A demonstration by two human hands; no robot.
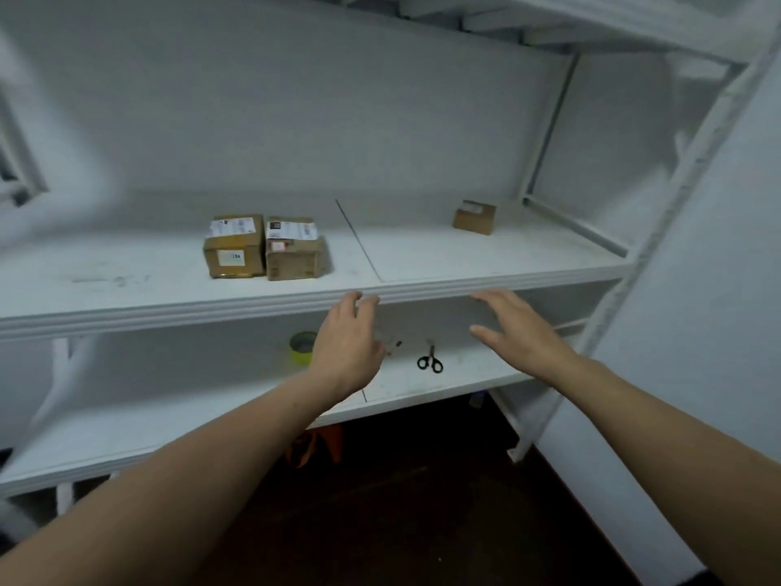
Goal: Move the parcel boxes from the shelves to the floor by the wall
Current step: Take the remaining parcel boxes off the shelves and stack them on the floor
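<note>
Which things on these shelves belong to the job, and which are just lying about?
For the job: left parcel box, middle parcel box beside it, small parcel box at the back right, all on the upper shelf.
Lying about: yellow tape roll, black-handled scissors, both on the lower shelf.

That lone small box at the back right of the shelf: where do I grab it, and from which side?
Grip the small box across its left and right faces, reaching from the front with the right hand, which is nearer. It stands alone, with bare shelf on both sides, so fingers should fit there.
</note>
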